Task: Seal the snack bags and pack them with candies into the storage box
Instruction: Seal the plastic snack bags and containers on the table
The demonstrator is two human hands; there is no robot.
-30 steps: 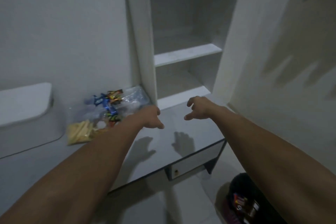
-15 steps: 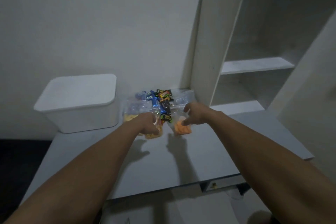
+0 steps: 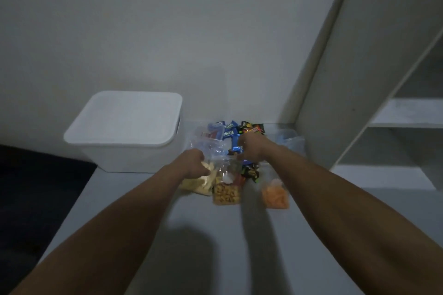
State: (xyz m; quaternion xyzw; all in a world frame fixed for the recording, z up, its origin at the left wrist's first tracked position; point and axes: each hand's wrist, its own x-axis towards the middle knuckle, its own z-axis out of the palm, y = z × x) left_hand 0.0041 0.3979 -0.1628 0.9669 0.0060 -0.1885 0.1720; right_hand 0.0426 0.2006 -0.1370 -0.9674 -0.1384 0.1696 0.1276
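both hands reached the snack bags (image 3: pixel 225 189) beside the lidded storage box (image 3: pixel 124 132); left hand (image 3: pixel 194 165) and right hand (image 3: pixel 251 148) finger positions unclear; sealing looked next, needing a pinch along a bag's mouth.

Both hands' (image 3: pixel 193 163) fingers blurred; shelf unit (image 3: pixel 374 79) cut off right.

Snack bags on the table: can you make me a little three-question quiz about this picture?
1. True or false: the storage box has its lid on.
2. The bag of orange snacks lies: A) left of the box, B) right of the other snack bags, C) on the shelf.
3. The blue candies lie closer to the ____ than the bags do.

Key: 1 true; 2 B; 3 wall.
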